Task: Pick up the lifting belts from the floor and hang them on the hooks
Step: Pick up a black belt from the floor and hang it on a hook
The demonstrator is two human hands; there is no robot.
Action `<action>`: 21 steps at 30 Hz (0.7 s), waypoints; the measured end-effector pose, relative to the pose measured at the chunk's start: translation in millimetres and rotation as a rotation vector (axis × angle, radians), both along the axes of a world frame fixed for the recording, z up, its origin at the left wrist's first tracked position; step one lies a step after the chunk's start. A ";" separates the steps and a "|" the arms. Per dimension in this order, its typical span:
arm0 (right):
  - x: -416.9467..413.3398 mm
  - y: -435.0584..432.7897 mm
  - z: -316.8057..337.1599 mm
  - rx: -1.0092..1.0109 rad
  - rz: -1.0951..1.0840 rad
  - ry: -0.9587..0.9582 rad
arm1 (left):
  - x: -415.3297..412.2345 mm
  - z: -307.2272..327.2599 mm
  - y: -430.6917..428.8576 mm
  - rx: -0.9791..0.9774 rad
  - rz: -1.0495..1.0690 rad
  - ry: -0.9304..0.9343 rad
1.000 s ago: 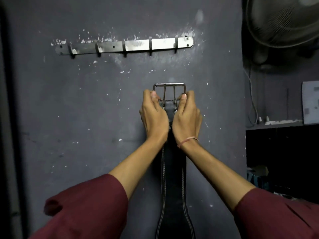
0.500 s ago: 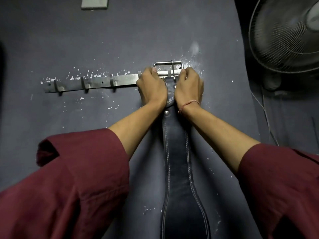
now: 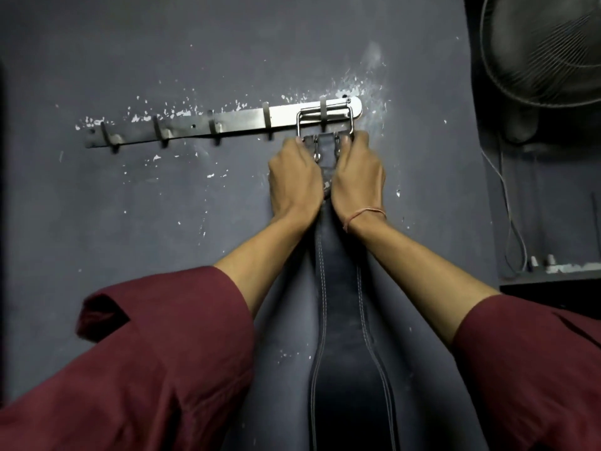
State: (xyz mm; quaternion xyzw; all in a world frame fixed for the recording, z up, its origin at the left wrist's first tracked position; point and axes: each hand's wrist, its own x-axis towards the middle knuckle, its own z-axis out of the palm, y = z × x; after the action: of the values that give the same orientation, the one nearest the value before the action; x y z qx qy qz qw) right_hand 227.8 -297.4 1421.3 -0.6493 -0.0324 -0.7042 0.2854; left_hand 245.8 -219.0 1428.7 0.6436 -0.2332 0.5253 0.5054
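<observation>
Steel on steel is where this could slip. The buckle (image 3: 324,121) frame sits around the rightmost hook (image 3: 323,109) of the hook rail (image 3: 208,126), and the hook's strip crosses in front of the frame's top bar. Whether that bar rests down in the hook's bend, I cannot tell. If both hands let go before it seats, the weight of the lifting belt (image 3: 340,304), hanging toward 6 o'clock, would likely drag the frame off and drop it. A sideways tug toward 3 o'clock could also slide the frame off the hook.

The left hand (image 3: 294,180) and the right hand (image 3: 357,179) each curl their fingers round the strap's edges, pinching it just under the buckle. The left is at 9 o'clock of the strap, the right at 3 o'clock, with the 2 prongs (image 3: 316,149) between them. The buckle stands at 12 o'clock of both grips, touching the fingertips. The belt's wide black body hangs against the grey wall (image 3: 162,239), between the forearms.
</observation>
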 end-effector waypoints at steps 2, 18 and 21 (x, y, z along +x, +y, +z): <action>-1.6 2.8 -25.8 0.015 0.048 -0.046 | -4.4 -26.8 7.4 0.057 -0.093 0.022; -143.7 126.5 -369.0 0.150 0.200 0.521 | -102.1 -357.8 149.7 0.232 -0.341 0.390; -187.6 164.5 -441.9 0.181 0.285 0.745 | -136.5 -436.2 185.7 0.219 -0.321 0.538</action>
State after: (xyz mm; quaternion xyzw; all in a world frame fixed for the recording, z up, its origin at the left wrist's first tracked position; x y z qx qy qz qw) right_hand 40.2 -132.9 979.3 -0.8212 0.0457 -0.3743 0.4282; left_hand 109.4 -33.4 992.6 0.7648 -0.2448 0.2221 0.5530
